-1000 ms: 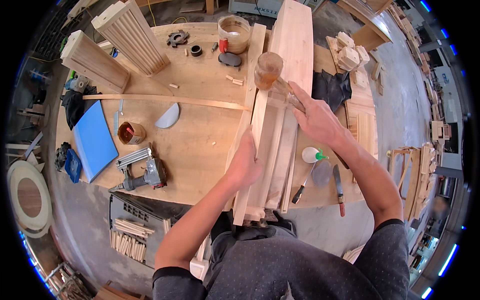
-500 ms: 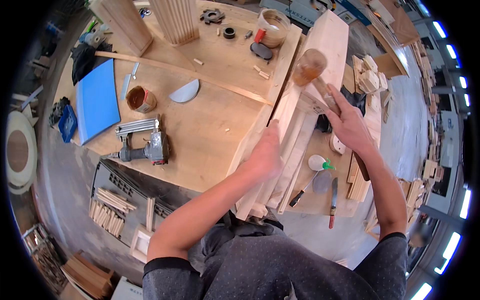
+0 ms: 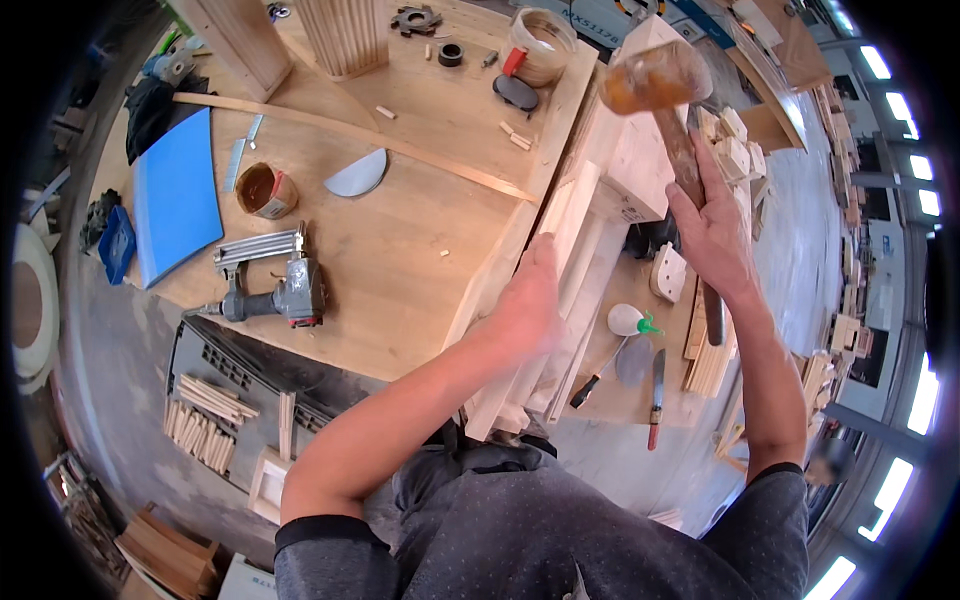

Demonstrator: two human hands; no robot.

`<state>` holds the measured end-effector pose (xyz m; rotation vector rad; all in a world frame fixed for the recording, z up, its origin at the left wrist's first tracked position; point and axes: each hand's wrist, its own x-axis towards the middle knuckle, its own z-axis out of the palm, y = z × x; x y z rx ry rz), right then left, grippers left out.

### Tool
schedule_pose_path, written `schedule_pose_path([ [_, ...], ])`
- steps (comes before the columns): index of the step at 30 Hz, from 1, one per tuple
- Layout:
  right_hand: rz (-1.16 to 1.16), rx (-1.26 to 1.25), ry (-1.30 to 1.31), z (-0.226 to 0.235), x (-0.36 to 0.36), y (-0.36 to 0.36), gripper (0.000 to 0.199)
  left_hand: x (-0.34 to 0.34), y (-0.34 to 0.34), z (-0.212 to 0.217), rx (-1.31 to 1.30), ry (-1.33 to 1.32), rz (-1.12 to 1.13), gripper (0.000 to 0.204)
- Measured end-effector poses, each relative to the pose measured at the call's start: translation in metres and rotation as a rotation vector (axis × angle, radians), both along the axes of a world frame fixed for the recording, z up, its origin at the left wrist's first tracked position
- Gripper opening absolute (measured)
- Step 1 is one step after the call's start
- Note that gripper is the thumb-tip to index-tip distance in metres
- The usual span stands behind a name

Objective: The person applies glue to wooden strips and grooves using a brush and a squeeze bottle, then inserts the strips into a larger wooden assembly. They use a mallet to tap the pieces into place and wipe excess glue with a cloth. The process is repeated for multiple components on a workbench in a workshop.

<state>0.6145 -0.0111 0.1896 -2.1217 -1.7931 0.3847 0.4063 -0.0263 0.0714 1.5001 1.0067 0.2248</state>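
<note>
My right hand [image 3: 715,225] is closed round the handle of a mallet [image 3: 655,80] with an amber-brown head. The head hangs above the far end of the light wood pieces, apart from them. My left hand [image 3: 530,305], slightly blurred, grips a long pale wooden rail [image 3: 572,215] that lies among other boards along the bench edge; its fingers are partly hidden. Just beyond stands a thick squared wooden post [image 3: 640,165], its near end facing me.
On the bench [image 3: 400,270] lie a nail gun [image 3: 285,290], a glue tub [image 3: 267,190], a blue sheet [image 3: 180,200] and several dowels. To the right are a white bottle with a green tip [image 3: 625,320], a screwdriver [image 3: 585,390] and a red-handled knife [image 3: 656,400]. Wooden posts [image 3: 340,40] stand at the back.
The mallet has risen off the wood, up and to the right, with my right hand. My left hand stays on the rail. The whole view has shifted slightly.
</note>
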Motion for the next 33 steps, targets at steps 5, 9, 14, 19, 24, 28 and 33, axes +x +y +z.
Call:
schedule_pose_path([
  [5, 0.094, -0.149, 0.037, -0.032, 0.021, -0.017, 0.065, 0.003, 0.003, 0.002, 0.002, 0.043, -0.055, 0.082],
  [9, 0.081, -0.190, 0.033, -0.034, 0.033, -0.019, 0.065, 0.005, 0.001, 0.001, 0.002, 0.066, -0.062, 0.082],
  [14, -0.051, 0.028, 0.208, -0.010, 0.004, 0.002, 0.066, 0.002, 0.002, 0.000, 0.025, 0.079, -0.037, 0.080],
  [19, 0.061, -0.235, 0.094, -0.027, 0.032, -0.020, 0.063, 0.007, -0.002, -0.014, 0.121, 0.019, -0.037, 0.082],
  [24, 0.035, -0.119, 0.126, -0.004, 0.020, -0.010, 0.067, 0.006, -0.004, -0.016, 0.076, 0.028, -0.045, 0.083],
  [28, 0.021, -0.198, 0.098, -0.030, 0.025, -0.023, 0.069, 0.008, -0.007, -0.018, 0.115, 0.036, -0.060, 0.083],
  [33, 0.073, -0.289, 0.041, -0.026, 0.035, -0.024, 0.072, 0.011, -0.008, -0.024, 0.266, 0.016, 0.016, 0.073],
])
